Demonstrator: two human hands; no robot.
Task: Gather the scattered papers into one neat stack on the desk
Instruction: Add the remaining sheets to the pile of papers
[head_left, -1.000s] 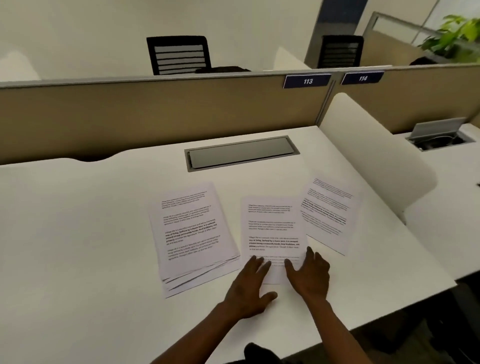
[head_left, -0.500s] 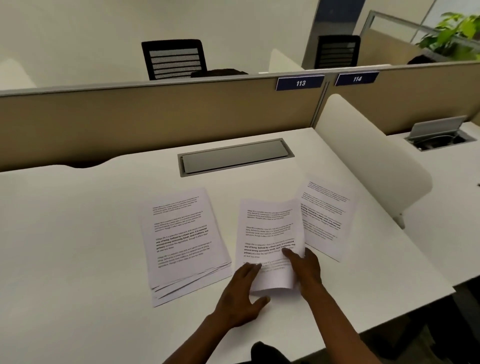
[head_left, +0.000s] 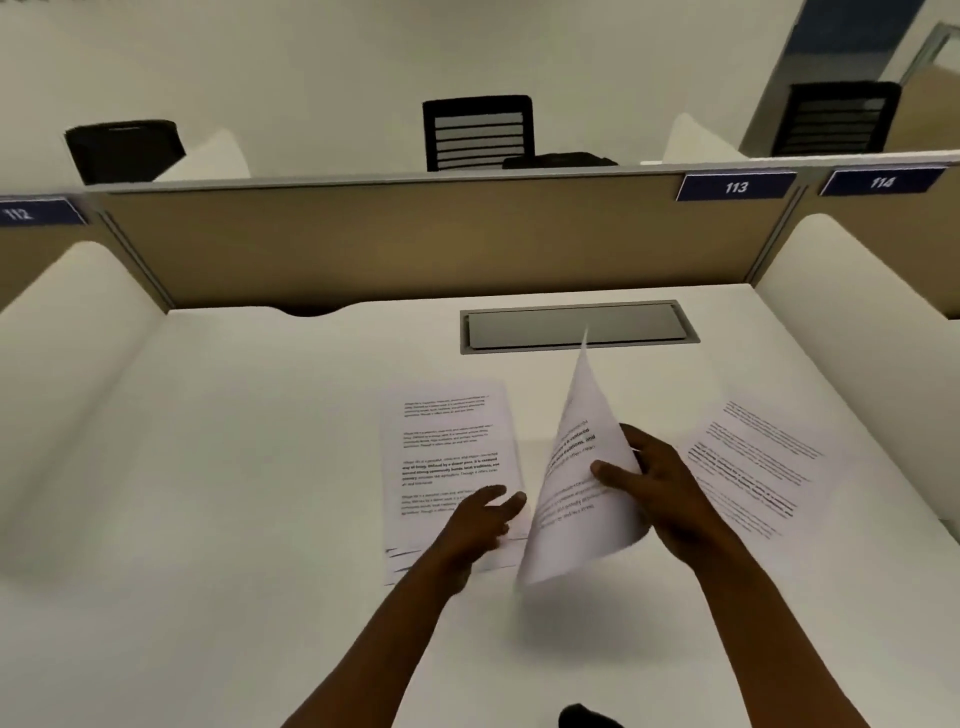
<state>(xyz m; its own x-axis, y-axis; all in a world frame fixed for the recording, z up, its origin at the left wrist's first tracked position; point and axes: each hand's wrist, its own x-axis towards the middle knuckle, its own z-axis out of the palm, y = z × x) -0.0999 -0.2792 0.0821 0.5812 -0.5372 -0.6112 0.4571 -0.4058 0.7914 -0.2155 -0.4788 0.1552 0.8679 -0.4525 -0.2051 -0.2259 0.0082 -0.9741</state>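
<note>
A loosely piled stack of printed papers (head_left: 449, 457) lies on the white desk (head_left: 234, 519). My right hand (head_left: 652, 483) grips a single printed sheet (head_left: 576, 499), lifted off the desk and curled upright between the stack and a third sheet. That loose sheet (head_left: 756, 462) lies flat at the right, angled. My left hand (head_left: 480, 519) hovers with fingers apart over the stack's lower right corner, holding nothing.
A grey cable-hatch lid (head_left: 576, 327) is set into the desk behind the papers. Tan partition panels (head_left: 389, 239) close the back, and curved white dividers (head_left: 852, 322) flank both sides. Black chairs (head_left: 478, 132) stand beyond the partition.
My right hand has picked the middle sheet up off the desk and swung it upright toward the left. My left hand has moved left over the stack. The camera has turned left.
</note>
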